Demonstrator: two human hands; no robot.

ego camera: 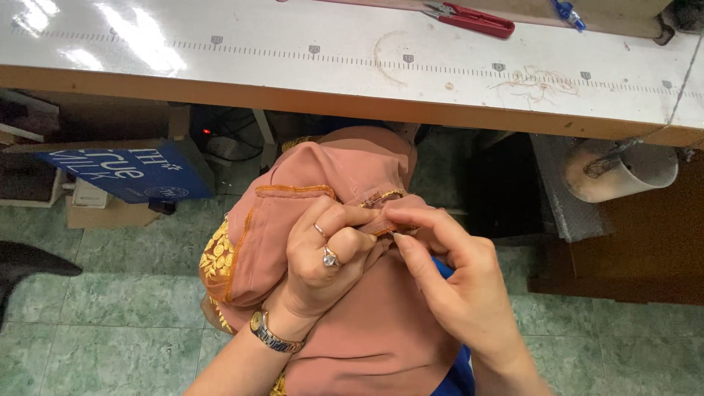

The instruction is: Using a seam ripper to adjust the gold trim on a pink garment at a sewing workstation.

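Left hand (323, 253), rings and wristwatch on, fingers curled and pinching a fold of the dusty-pink garment (367, 323) bunched over the lap, below the edge of the worktable (293, 95). Gold embroidered trim (216, 257) hangs off the left side. Right hand (455, 282) pinches the same orange-stitched seam (381, 227) between thumb and fingertips, just beside the left thumb. Risks: thin fabric, so uneven pull between the two pinches could pucker or tear stitches; a ring stone could snag threads; slack cloth may slide off toward the floor. Red-handled pliers (469, 18) sit on the table, well apart.
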